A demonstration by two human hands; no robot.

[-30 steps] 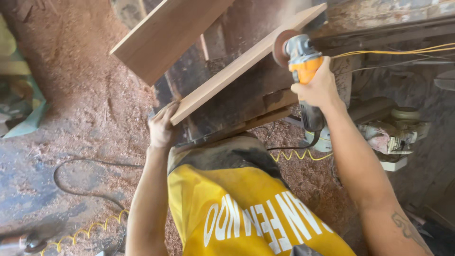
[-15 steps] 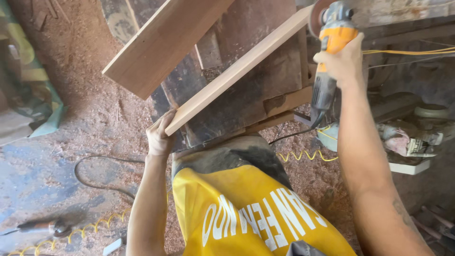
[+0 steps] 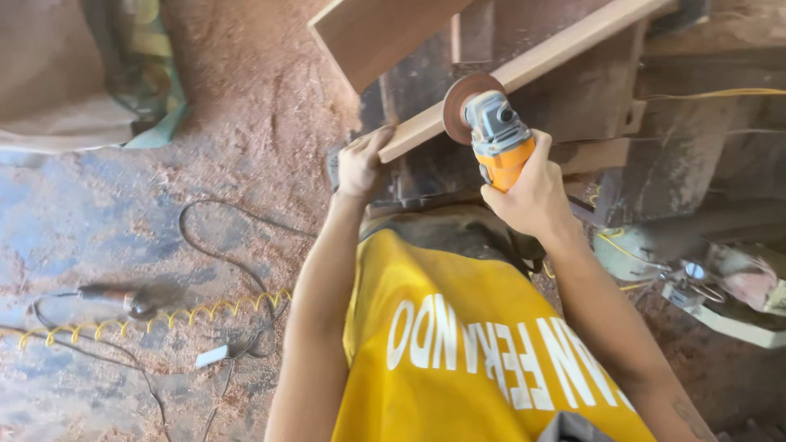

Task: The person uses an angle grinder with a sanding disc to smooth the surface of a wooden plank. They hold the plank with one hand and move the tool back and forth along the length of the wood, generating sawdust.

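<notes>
The grinder [image 3: 498, 135], orange body with a grey head, has its round disc right up against the edge of a long plank [image 3: 524, 69] that runs at a slant from lower left up to upper right. The right hand [image 3: 532, 196] is wrapped tight around the grinder's orange body. The left hand [image 3: 360, 164] is clamped on the plank's lower end, fingers curled over the corner. A wider board [image 3: 377, 33] sits just above it. The floor [image 3: 246, 123] is covered in reddish sawdust, with a black cable [image 3: 221, 245] and a yellow coiled cord [image 3: 164, 319] lying off to the left.
</notes>
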